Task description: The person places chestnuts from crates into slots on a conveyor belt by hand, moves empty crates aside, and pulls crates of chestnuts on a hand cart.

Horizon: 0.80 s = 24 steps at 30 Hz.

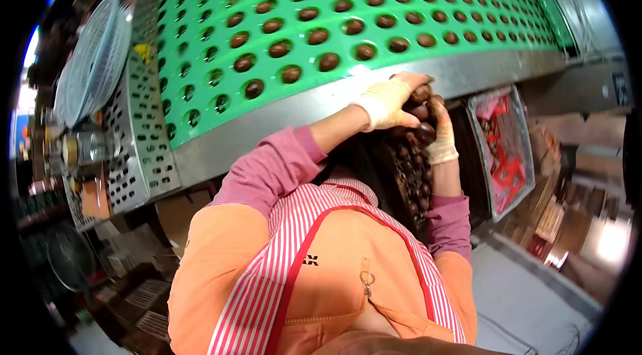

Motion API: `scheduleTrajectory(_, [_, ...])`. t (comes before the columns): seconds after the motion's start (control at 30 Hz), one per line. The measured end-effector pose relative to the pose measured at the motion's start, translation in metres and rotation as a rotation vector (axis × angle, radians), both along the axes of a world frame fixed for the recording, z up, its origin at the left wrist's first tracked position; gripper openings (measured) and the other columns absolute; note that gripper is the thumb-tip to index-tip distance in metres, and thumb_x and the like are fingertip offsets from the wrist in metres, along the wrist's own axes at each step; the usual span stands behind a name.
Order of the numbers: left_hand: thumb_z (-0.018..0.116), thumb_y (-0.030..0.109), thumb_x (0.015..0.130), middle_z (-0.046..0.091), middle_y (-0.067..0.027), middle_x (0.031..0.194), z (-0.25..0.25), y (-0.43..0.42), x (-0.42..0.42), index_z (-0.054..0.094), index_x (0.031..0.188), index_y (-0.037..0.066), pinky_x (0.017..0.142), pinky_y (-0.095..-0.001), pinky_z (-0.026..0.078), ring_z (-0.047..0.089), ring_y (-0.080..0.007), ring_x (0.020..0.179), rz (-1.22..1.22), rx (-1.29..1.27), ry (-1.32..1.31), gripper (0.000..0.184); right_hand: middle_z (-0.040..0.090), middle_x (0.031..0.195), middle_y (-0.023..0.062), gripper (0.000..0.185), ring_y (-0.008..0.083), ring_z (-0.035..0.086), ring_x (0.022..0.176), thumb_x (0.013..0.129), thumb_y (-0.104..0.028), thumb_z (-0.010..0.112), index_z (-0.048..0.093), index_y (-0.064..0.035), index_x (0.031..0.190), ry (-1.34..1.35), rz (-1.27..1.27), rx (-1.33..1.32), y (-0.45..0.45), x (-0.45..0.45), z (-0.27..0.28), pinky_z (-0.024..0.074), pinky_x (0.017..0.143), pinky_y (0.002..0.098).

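Observation:
My left hand point(390, 102) wears a pale, finger-baring glove and curls over several shiny brown nuts point(420, 113) just off the front edge of the machine. Opposite it, my right hand point(442, 131), gloved the same way, cups those nuts from the other side. They are bunched between my two palms, and which hand bears most of them I cannot tell. Below my hands, a dark container holds many more brown nuts point(416, 184). Beyond, a green belt point(200, 81) carries rows of oval hollows, most with one nut in each; several hollows at the left end hold none.
A metal ledge point(267, 117) runs along the belt's front. To the right stands a grey bin point(528, 154) with red wrappers inside. At left are a perforated metal panel point(144, 154), a pale plastic basket point(93, 64) and a glass jar point(90, 148).

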<state>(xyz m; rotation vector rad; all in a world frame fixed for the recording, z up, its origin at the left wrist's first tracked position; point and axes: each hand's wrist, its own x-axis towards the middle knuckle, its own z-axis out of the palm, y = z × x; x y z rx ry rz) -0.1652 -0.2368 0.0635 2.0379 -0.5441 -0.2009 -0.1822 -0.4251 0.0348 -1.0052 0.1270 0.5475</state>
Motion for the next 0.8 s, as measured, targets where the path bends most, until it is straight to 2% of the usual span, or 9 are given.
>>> scheduleTrajectory(0.1, [0.079, 0.033, 0.063, 0.048, -0.0239, 0.131, -0.006, 0.097, -0.018, 0.038, 0.141, 0.01, 0.1, -0.0421, 0.044, 0.05, -0.0404, 0.12, 0.234, 0.024, -0.065, 0.091, 0.064, 0.106, 0.0095, 0.052, 0.0207, 0.066, 0.084, 0.089, -0.048, 0.06, 0.052, -0.0097, 0.124, 0.098, 0.354, 0.108, 0.086, 0.032, -0.007, 0.0586, 0.069, 0.0373])
scheduleTrajectory(0.23, [0.08, 0.032, 0.063, 0.045, -0.0211, 0.137, -0.025, 0.222, -0.07, 0.036, 0.143, 0.012, 0.104, -0.0413, 0.042, 0.049, -0.037, 0.124, 0.584, 0.021, 0.023, 0.093, 0.064, 0.108, 0.0097, 0.051, 0.0208, 0.067, 0.082, 0.092, -0.042, 0.06, 0.05, -0.0084, 0.129, 0.24, 0.555, 0.116, 0.241, 0.031, -0.018, 0.0581, 0.063, 0.0335])
scheduleTrajectory(0.4, [0.083, 0.019, 0.068, 0.051, -0.0162, 0.131, -0.091, 0.344, -0.137, 0.032, 0.145, 0.012, 0.102, -0.0399, 0.044, 0.052, -0.0292, 0.119, 0.865, -0.297, 0.194, 0.093, 0.059, 0.075, -0.0035, 0.03, 0.0069, 0.049, 0.049, 0.091, -0.031, 0.064, 0.061, -0.0085, 0.11, 0.344, 0.923, 0.092, 0.392, 0.006, -0.033, 0.0531, 0.053, 0.029])
scheduleTrajectory(0.43, [0.082, 0.016, 0.072, 0.053, -0.0145, 0.129, -0.096, 0.357, -0.146, 0.03, 0.146, 0.012, 0.101, -0.0393, 0.045, 0.053, -0.0267, 0.117, 0.881, -0.486, 0.206, 0.091, 0.059, 0.082, -0.0012, 0.028, 0.009, 0.053, 0.057, 0.088, -0.031, 0.067, 0.06, -0.0128, 0.108, 0.332, 0.93, 0.035, 0.412, 0.003, -0.041, 0.0524, 0.052, 0.0305])
scheduleTrajectory(0.5, [0.078, 0.016, 0.079, 0.055, -0.0119, 0.122, -0.115, 0.381, -0.154, 0.034, 0.142, 0.012, 0.097, -0.0379, 0.047, 0.054, -0.023, 0.111, 1.069, -0.489, 0.192, 0.076, 0.058, 0.09, 0.0015, 0.031, 0.0118, 0.056, 0.067, 0.085, -0.031, 0.069, 0.056, -0.0166, 0.109, 0.271, 0.948, -0.091, 0.447, 0.002, -0.05, 0.0527, 0.053, 0.032])
scheduleTrajectory(0.57, [0.076, 0.019, 0.082, 0.057, -0.0102, 0.115, -0.134, 0.402, -0.151, 0.04, 0.137, 0.012, 0.08, -0.035, 0.054, 0.059, -0.0188, 0.093, 1.198, -0.676, 0.207, 0.066, 0.057, 0.105, 0.004, 0.047, 0.0194, 0.058, 0.087, 0.079, -0.036, 0.073, 0.052, -0.0193, 0.118, 0.185, 1.018, -0.145, 0.47, 0.013, -0.062, 0.0548, 0.066, 0.0395])
scheduleTrajectory(0.6, [0.073, 0.02, 0.084, 0.059, -0.0055, 0.098, -0.117, 0.407, -0.152, 0.045, 0.132, 0.012, 0.059, -0.0312, 0.052, 0.056, -0.0136, 0.069, 1.23, -0.789, 0.364, 0.056, 0.057, 0.107, 0.0041, 0.049, 0.0203, 0.058, 0.089, 0.079, -0.036, 0.073, 0.052, -0.0189, 0.119, 0.125, 0.962, -0.217, 0.477, 0.014, -0.052, 0.0544, 0.067, 0.0404])
scheduleTrajectory(0.7, [0.073, 0.018, 0.084, 0.057, -0.001, 0.083, -0.128, 0.424, -0.137, 0.048, 0.126, 0.013, 0.047, -0.0272, 0.044, 0.047, -0.0088, 0.054, 1.274, -0.931, 0.309, 0.049, 0.057, 0.1, 0.003, 0.043, 0.0204, 0.057, 0.086, 0.078, -0.034, 0.074, 0.055, -0.0152, 0.113, 0.012, 0.811, -0.298, 0.497, 0.039, -0.05, 0.053, 0.068, 0.0414])
scheduleTrajectory(0.8, [0.071, 0.016, 0.085, 0.054, 0.0007, 0.077, -0.122, 0.44, -0.115, 0.05, 0.119, 0.014, 0.047, -0.025, 0.039, 0.049, -0.0101, 0.055, 1.145, -1.359, 0.127, 0.04, 0.055, 0.094, 0.0023, 0.037, 0.0198, 0.056, 0.083, 0.079, -0.033, 0.073, 0.055, -0.0151, 0.105, 0.001, 0.676, -0.414, 0.512, 0.072, -0.046, 0.0539, 0.068, 0.0412])
